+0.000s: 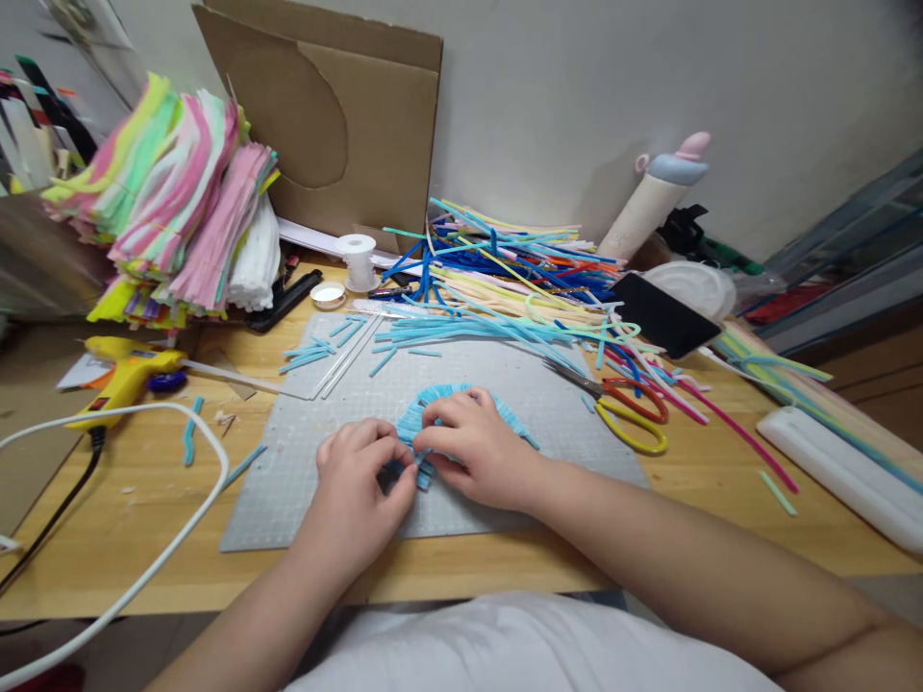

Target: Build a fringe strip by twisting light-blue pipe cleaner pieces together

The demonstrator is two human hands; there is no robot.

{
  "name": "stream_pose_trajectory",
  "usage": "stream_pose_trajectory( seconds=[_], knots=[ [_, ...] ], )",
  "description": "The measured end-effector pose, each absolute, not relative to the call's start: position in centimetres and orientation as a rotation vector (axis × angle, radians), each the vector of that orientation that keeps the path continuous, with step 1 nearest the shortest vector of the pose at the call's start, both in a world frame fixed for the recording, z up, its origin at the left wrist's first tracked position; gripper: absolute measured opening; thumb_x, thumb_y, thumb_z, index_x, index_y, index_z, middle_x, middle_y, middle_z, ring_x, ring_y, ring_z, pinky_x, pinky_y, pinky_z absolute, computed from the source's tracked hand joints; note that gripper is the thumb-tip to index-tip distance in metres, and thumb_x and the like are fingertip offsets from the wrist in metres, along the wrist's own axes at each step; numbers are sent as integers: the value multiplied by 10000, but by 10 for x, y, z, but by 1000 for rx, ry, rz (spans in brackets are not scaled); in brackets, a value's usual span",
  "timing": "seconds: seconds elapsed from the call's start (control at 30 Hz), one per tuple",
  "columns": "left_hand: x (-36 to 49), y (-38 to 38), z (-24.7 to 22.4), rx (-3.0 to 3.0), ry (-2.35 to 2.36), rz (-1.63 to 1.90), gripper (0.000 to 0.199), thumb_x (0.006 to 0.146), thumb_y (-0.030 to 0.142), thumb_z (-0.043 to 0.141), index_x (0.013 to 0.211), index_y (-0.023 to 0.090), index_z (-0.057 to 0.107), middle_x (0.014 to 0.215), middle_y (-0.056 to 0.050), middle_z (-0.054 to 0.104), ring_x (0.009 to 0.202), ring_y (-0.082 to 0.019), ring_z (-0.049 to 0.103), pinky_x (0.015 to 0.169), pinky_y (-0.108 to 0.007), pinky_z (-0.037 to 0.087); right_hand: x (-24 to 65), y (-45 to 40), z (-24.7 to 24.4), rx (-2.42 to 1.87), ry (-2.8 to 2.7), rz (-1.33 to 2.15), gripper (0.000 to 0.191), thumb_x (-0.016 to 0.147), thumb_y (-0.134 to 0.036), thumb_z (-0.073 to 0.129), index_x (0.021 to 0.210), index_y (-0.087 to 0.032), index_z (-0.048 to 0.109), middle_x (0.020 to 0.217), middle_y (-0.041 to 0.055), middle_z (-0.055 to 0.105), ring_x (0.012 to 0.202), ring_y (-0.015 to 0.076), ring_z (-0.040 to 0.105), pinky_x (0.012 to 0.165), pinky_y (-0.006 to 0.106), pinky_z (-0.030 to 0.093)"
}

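A curved light-blue piece (409, 419), which looks built from short pipe-cleaner lengths set side by side, lies on the grey cutting mat (288, 481). My left hand (367, 476) pinches at its near left end, thumb against forefinger. My right hand (472, 447) curls over the middle of the piece, its fingertips closed on it close to my left fingertips. Part of the blue piece is hidden under my right hand. Cut light-blue pipe-cleaner bits (307, 358) and longer light-blue pipe cleaners (461, 330) lie farther back on the mat.
Scissors (631, 413) with red and yellow handles lie at the mat's right edge. A yellow glue gun (126, 375) with a looping white cable (216, 471) is on the left. Bundled pipe cleaners (194, 192), a spool (359, 261), a phone (663, 312) and a bottle (649, 202) stand behind.
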State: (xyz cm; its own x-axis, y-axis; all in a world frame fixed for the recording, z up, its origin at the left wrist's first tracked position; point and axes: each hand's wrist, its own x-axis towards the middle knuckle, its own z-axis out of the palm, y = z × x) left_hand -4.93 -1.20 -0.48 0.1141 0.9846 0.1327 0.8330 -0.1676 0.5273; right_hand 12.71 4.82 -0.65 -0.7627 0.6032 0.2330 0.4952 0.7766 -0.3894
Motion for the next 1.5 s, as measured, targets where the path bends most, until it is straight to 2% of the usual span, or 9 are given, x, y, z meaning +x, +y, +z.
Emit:
stream_pose_trajectory(
  seconds=[0.07,0.23,0.3,0.5,0.77,1.13,1.5],
  knots=[
    [-49,-12,-6,2077,1797,670,68,783,242,539,822,240,595,972,-20,581,985,-219,513,877,-415,328,127,49,-8,-802,-2638,433,133,868,-194,526,929,-238,635,1023,30,586,943,181,484,851,360,231],
    [-43,-13,-9,2146,1947,633,476,688,387,640,1106,211,499,1124,-92,531,1091,-292,472,910,-456,342,125,51,-10,-847,-2577,561,95,871,-194,559,898,-213,648,994,22,613,920,162,518,848,343,232],
    [-39,-13,-10,2183,1991,578,525,690,427,629,1137,197,481,1132,-106,533,1087,-306,476,910,-463,341,124,52,-9,-863,-2549,623,72,852,-187,591,889,-206,650,981,22,621,917,159,530,848,338,234],
    [-25,-12,-7,2183,2214,436,399,778,416,523,1089,167,501,1035,-117,568,994,-307,503,871,-467,326,124,54,-7,-882,-2506,725,89,855,-166,588,880,-206,664,964,23,632,925,158,546,851,339,236],
    [-19,-9,-5,2210,2254,335,448,763,441,530,1098,146,507,1024,-129,560,982,-328,482,854,-488,315,123,55,-8,-877,-2457,771,71,835,-161,600,847,-198,659,937,7,635,918,153,556,859,338,250],
    [-24,-8,-7,2222,1993,544,361,768,356,557,1088,198,509,1066,-96,591,1034,-286,504,914,-454,294,129,50,-3,-970,-2519,563,71,844,-160,550,814,-177,612,885,25,630,861,160,541,821,329,273],
    [-22,-8,-7,2199,2044,536,353,776,340,539,1092,184,518,1060,-99,589,1034,-292,505,913,-462,305,128,49,-5,-953,-2515,604,62,838,-151,561,839,-186,613,914,20,627,880,159,546,817,321,284]
  ],
)
